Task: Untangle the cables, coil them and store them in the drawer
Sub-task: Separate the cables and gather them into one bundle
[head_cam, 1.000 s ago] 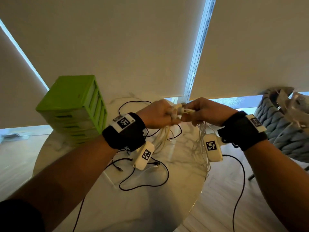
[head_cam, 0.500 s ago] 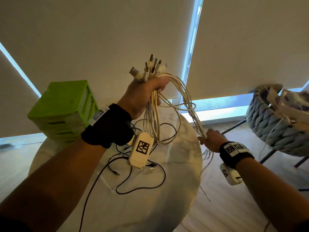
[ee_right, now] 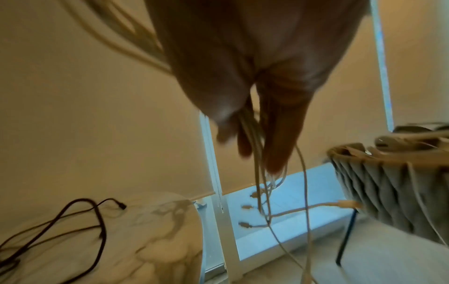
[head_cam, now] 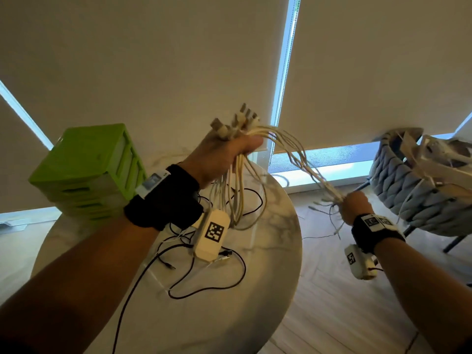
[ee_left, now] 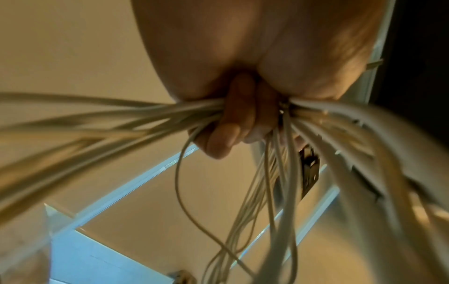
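Note:
My left hand (head_cam: 224,152) is raised above the marble table (head_cam: 275,241) and grips a bunch of white cables (head_cam: 288,146) just below their plugs, which stick up out of the fist. The left wrist view shows my fingers (ee_left: 226,134) curled round the white cables (ee_left: 121,119). Some strands hang in loops over the table; others stretch down to the right into my right hand (head_cam: 353,208), which holds them off the table's edge. Loose ends of the white cables (ee_right: 257,173) trail from my right hand (ee_right: 255,130). A green drawer unit (head_cam: 89,169) stands at the table's back left.
Thin black cables (head_cam: 204,277) lie tangled on the table below my left wrist, also as black cables (ee_right: 73,226) in the right wrist view. A grey woven chair (head_cam: 408,190) stands to the right on the wooden floor. Closed window blinds fill the background.
My hands have parted: the left one rose with the plug ends, the right one slid down and right along the white cables, drawing them taut.

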Available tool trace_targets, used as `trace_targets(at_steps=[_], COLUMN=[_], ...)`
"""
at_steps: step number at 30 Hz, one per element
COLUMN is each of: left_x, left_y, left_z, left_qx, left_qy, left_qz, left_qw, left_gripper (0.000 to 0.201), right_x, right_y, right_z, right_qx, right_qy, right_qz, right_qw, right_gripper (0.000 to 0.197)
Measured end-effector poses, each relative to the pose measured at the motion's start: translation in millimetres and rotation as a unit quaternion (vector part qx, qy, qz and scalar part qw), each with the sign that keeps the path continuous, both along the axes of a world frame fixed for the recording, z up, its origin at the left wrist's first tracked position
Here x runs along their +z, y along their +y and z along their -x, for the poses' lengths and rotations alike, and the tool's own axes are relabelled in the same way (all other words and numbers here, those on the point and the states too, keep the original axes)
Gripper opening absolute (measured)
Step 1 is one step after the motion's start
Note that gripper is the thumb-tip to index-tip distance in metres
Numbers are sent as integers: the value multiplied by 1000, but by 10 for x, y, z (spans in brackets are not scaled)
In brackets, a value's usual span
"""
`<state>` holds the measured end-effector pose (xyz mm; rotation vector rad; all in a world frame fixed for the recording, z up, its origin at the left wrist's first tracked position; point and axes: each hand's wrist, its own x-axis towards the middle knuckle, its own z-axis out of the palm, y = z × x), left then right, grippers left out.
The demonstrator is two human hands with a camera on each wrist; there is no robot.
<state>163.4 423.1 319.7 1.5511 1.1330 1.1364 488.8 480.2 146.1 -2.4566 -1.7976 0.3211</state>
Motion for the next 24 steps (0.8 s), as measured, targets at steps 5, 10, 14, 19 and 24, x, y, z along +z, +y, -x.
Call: trace_targets(at_steps=[5, 10, 14, 19, 24], left_x=[-304, -634, -821, -778, -839], left_y=[-65, 98, 146, 79, 29], left_z=[-179, -265, -334, -298, 132], left_qx=[-97, 84, 88, 17, -12], left_qy=[144, -28, -206, -319, -377], left_qz=[-25, 57, 149, 167, 154], left_qw=[985, 994, 963, 933, 913], left_gripper=[13, 22, 44, 48, 48], right_x=[-266, 114, 601, 461, 332], right_y=[-152, -35, -210, -349, -214], right_z=[-75, 285, 975, 1641, 1808], right_qx=[18, 67, 182, 327, 268], right_qy=[99, 152, 361, 179, 105], right_qz=[223, 101, 94, 183, 60], right_qw=[970, 981, 910, 910, 956], right_gripper=[63, 31, 46, 38, 45])
